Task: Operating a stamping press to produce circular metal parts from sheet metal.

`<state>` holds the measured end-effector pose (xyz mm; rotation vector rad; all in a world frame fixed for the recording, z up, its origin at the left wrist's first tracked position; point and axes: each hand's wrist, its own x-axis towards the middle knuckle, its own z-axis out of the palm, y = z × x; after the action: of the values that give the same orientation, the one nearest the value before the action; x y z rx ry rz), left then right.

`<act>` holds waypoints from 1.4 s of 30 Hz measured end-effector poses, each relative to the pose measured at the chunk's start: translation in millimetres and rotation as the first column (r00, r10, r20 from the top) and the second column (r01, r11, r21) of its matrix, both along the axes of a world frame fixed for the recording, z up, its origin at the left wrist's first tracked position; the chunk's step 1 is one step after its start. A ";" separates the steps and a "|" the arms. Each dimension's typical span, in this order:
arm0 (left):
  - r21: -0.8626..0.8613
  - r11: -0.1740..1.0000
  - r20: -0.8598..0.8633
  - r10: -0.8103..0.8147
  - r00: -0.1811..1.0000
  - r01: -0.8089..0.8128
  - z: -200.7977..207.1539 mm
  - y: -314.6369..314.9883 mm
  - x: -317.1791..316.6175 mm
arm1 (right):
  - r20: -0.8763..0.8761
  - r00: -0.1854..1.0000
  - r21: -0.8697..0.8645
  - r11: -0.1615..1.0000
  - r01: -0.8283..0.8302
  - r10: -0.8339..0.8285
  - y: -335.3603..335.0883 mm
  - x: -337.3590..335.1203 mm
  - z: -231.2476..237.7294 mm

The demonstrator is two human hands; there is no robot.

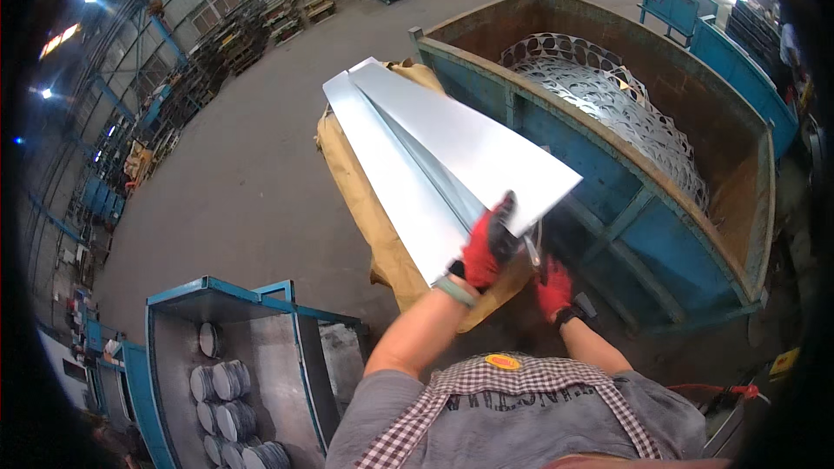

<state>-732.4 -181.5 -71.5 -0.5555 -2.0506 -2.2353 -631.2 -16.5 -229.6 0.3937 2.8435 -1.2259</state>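
A stack of long, shiny metal sheets (391, 174) lies on brown wrapping paper (352, 195) in front of me. The top sheet (473, 143) is skewed to the right across the others, its near right corner sticking out past the stack. My left hand (488, 247), in a red and black glove, is closed at the near edge of that sheet, thumb on top. Just right of it, my right hand (553, 287), in a red glove and somewhat blurred, is closed beside a small metallic tool-like piece (532, 250). Its exact kind is unclear.
A large blue bin (638, 217) with rusty inner walls stands close on the right, holding perforated scrap sheet (599, 91). At lower left is a blue-framed metal box (269, 356) with stacked round discs (233, 421). Pallets (261, 17) line the far wall.
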 end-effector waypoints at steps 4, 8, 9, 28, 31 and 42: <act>-0.327 0.939 -0.084 -0.141 0.986 0.106 47.6 35.8 89.2 | -0.427 0.891 -0.339 0.941 0.000 -0.154 -19.8 4.9 -4.3; 0.673 0.718 0.666 -0.693 0.277 0.178 -3.4 76.7 168.6 | -0.417 0.867 -0.600 0.799 -0.037 -0.272 -71.1 50.7 60.6; 0.833 0.532 0.477 -0.830 0.288 0.152 -46.8 76.1 185.4 | -0.418 0.861 -0.652 0.756 -0.060 -0.291 -87.2 66.7 79.6; -0.181 0.557 -0.928 -0.369 -0.045 -0.811 -131.9 -198.6 -22.4 | -0.249 0.311 -0.968 0.249 -0.041 -0.917 -126.2 358.0 240.2; -0.296 0.748 -0.907 -0.025 0.421 -0.593 -56.4 -179.5 26.5 | -0.364 0.254 -0.886 0.249 -0.392 -0.896 -112.9 437.3 224.9; -0.484 0.734 -0.527 -0.679 0.511 0.476 49.0 -133.9 236.2 | -0.388 -0.451 -0.906 0.422 0.028 -0.804 -66.6 685.6 259.0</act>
<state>-496.1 -315.3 -22.5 -2.0304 -1.8907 -1.4889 54.4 -83.2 29.5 1.6044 2.0485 -4.2416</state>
